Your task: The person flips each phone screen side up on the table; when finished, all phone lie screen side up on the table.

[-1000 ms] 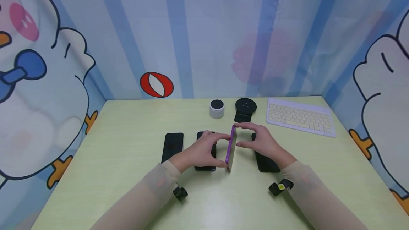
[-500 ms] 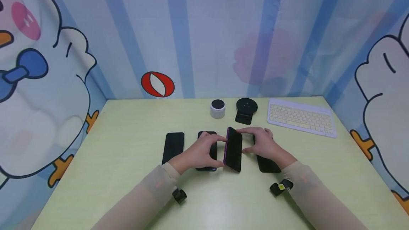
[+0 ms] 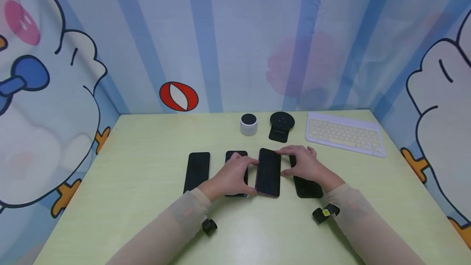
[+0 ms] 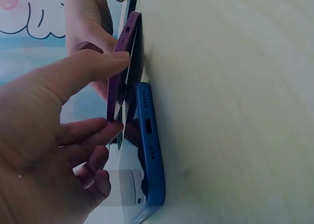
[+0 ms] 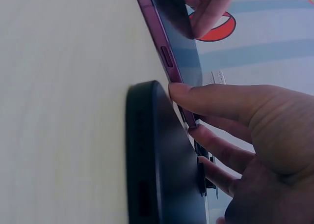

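Because the purple-edged phone [image 3: 268, 173] lies directly between the two hands, dark screen up, neither hand is clearly the nearer: the left hand [image 3: 231, 175] touches its left long edge and the right hand [image 3: 304, 165] its right one. Its long axis runs roughly away from the person, so the fingers meet it from the sides, thumbs toward the near end and index fingers farther along. Judging by the wrist views, it is slightly tilted, the left edge held above the table [image 3: 250, 232] and the right edge lower. Each hand is partly spread, thumb well apart from index finger, with a light fingertip grip on the frame; the other fingers curl loosely and hold nothing. Just beside it on the left, a blue-edged phone [image 4: 153, 150] lies partly beneath the left hand; to the right, a black phone [image 3: 308, 189] lies partly under the right hand. Farther left lies another dark phone [image 3: 197, 171]. Beyond stand a white cylinder [image 3: 248, 128] with a dark top, a round-headed black stand [image 3: 282, 122] and a pale keyboard [image 3: 346, 134]. No open container shows.
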`<state>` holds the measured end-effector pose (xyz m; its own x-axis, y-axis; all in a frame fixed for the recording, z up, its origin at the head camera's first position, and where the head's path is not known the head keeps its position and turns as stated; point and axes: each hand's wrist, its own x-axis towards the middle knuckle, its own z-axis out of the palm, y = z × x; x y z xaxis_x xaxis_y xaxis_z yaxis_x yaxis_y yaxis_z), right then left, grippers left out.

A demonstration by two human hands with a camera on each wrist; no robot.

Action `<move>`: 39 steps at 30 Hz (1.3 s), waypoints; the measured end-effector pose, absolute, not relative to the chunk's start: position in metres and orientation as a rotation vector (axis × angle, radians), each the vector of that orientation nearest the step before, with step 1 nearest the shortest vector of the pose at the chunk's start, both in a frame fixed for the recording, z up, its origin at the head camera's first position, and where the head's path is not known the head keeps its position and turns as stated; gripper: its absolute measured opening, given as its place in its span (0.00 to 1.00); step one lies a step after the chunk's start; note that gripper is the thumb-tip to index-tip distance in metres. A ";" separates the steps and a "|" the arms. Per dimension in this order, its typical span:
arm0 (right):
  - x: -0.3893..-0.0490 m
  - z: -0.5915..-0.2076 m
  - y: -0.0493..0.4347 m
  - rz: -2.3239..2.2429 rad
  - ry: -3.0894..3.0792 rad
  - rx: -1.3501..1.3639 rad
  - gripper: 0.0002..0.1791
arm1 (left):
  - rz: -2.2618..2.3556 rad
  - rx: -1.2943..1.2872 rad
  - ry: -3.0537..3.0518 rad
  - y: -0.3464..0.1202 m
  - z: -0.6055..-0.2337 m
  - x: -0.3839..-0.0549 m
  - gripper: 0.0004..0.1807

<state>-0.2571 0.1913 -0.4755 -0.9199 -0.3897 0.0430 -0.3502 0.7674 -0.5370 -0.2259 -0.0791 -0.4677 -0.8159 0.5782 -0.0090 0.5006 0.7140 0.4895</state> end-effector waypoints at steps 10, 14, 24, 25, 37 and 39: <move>-0.262 -0.475 0.194 -0.789 2.864 -0.619 0.35 | 0.430 0.894 2.858 -0.067 -0.471 -0.226 0.47; -0.262 -0.474 0.195 -0.781 2.874 -0.633 0.35 | 0.395 0.882 2.870 -0.063 -0.469 -0.225 0.47; -0.257 -0.474 0.196 -0.786 2.880 -0.640 0.37 | 0.363 0.844 2.862 -0.061 -0.469 -0.224 0.46; -0.256 -0.474 0.197 -0.790 2.882 -0.644 0.37 | 0.366 0.844 2.857 -0.062 -0.469 -0.223 0.45; -0.249 -0.483 0.233 -0.953 2.857 -0.703 0.29 | 0.393 0.868 2.853 -0.055 -0.460 -0.218 0.48; -0.249 -0.483 0.240 -0.957 2.859 -0.704 0.28 | 0.398 0.903 2.846 -0.050 -0.459 -0.218 0.47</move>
